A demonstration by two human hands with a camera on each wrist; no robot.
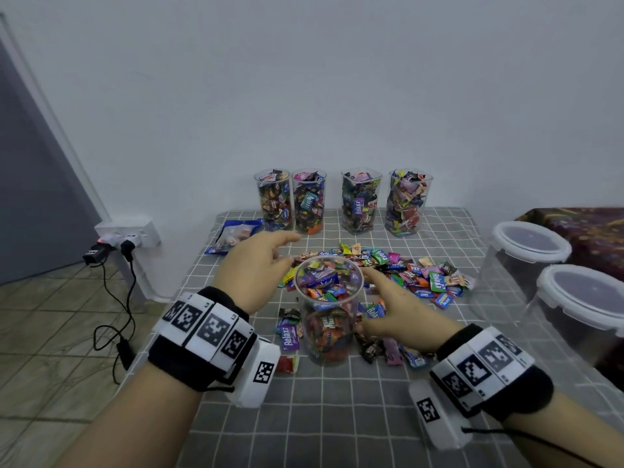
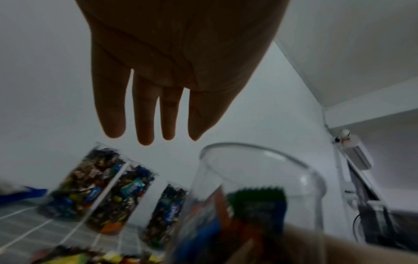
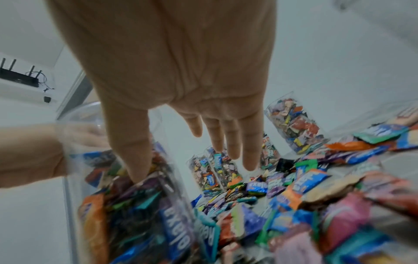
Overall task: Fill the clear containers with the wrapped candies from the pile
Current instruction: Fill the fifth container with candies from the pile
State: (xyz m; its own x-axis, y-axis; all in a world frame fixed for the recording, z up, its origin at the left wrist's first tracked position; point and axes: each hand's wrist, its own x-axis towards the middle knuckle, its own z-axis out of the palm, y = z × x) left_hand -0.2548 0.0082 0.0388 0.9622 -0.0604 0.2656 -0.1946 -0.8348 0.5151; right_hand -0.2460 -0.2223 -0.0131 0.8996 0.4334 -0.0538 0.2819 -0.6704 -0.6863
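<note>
A clear round container stands in the middle of the table, filled with wrapped candies almost to its rim. My left hand hovers at its upper left, fingers straight and spread near the rim; the left wrist view shows that hand holding nothing above the container. My right hand is at the container's right side with straight fingers. Its thumb lies against the container wall. The candy pile spreads behind and to the right.
Several filled clear containers line the back edge by the wall. A blue bag lies at the back left. Two large lidded tubs stand at the right. The table's left edge drops to a tiled floor with a power strip.
</note>
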